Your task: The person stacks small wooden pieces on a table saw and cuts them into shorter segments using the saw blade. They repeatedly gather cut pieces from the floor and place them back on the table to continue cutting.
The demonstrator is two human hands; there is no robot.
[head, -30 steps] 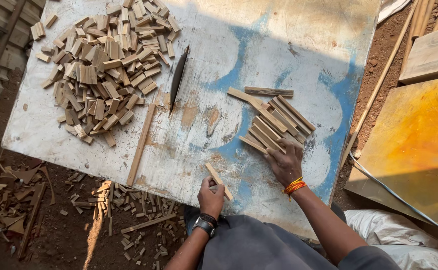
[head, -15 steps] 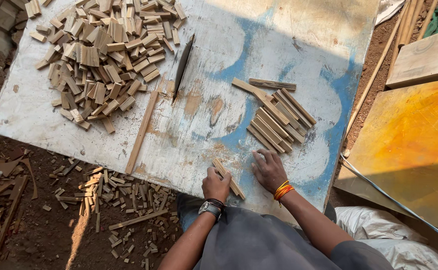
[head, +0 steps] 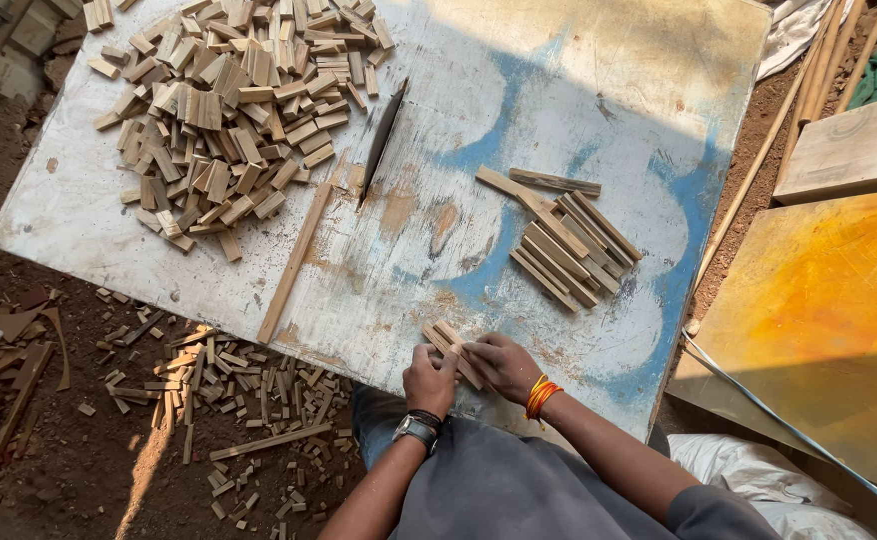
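At the counter's [head: 579, 60] lower edge, both hands, left hand [head: 430, 379] and right hand [head: 504, 365], clamp together on thin wooden strips [head: 446, 339]: light, stiff, probably splintery, best gripped mid-length.

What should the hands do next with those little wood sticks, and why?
Probably square up the sticks and slide them toward the blade. Both the left hand and right hand grip the sticks at the table's near edge, away from the blade. A heap of short blocks lies beyond it, and a stack of uncut strips waits to the right.
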